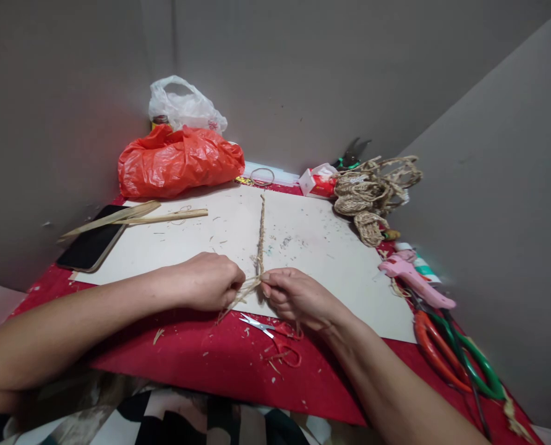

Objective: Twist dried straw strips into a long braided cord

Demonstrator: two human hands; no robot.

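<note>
The braided cord (261, 232) lay lengthwise straight ahead of the right fingers (277, 279), its thin tip pointing away; they pinched its near end closed. The left fingers (235, 275), curled tight, held loose strands (246, 289) beside them. Beyond these sat a bulging orange bag (177, 164), contents hidden. Beneath the fingers, a white board (331, 247) lay on the red-covered table (187, 358), near grey walls (279, 74).

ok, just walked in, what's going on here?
A person has both hands on a twisted, straw-coloured cord lying on a pale board. The left hand grips loose strands at its near end; the right hand pinches there too. Small scissors lie unheld on the red cloth by the board's near edge.
</note>
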